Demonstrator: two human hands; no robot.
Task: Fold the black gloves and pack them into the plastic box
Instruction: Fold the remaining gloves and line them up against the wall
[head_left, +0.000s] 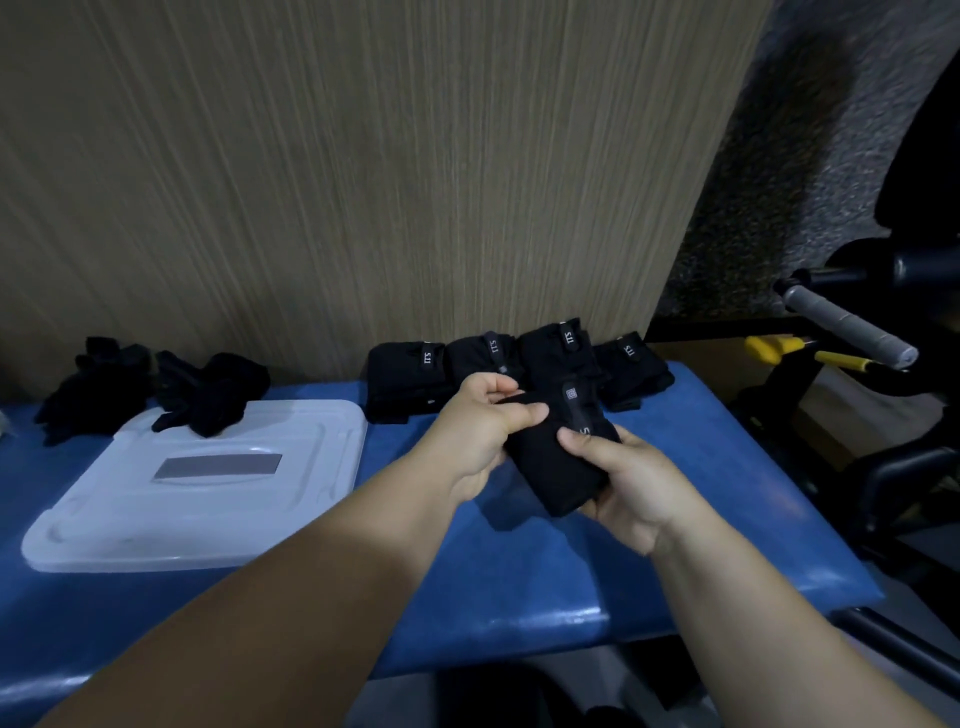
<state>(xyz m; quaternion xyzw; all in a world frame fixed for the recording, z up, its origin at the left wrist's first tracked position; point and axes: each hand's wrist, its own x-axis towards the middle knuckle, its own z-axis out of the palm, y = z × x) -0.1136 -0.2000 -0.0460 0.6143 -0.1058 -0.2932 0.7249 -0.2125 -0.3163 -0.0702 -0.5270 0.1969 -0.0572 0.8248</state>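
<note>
- Gripping a folded black fabric glove bundle (556, 467), both of the person's hands hold it over the right half of a blue padded bench (519, 571), in front of the body.
- The left hand (480, 431) is curled round the bundle's upper left end, with the thumb pressed across the top of the cloth.
- The right hand (618, 478) grips the lower right side, its thumb lying on top and the other fingers tucked underneath, out of view.
- The bundle is tilted, with its far end pointing away and to the right; a small white square mark and a strip with white lettering show on its top face.
- A translucent white plastic box (208, 509) sits on the left part of the bench, well apart from the hands. Only its flat top shows, with a grey rectangular label in the middle.
- Two heaps of loose black gloves lie unfolded at the far left: one heap (93, 389) rests on the bench beside the box, and the other heap (213, 395) lies partly over the box's far edge.
- A row of four folded black glove packs (405, 384) stands along the back of the bench, just beyond the hands, each showing a white-lettered strip.
- Behind the bench rises a brown wood-grain wall panel (363, 182).
- To the right stands black gym equipment with a grey wrapped handle (847, 327) and yellow parts (774, 347) below it.
</note>
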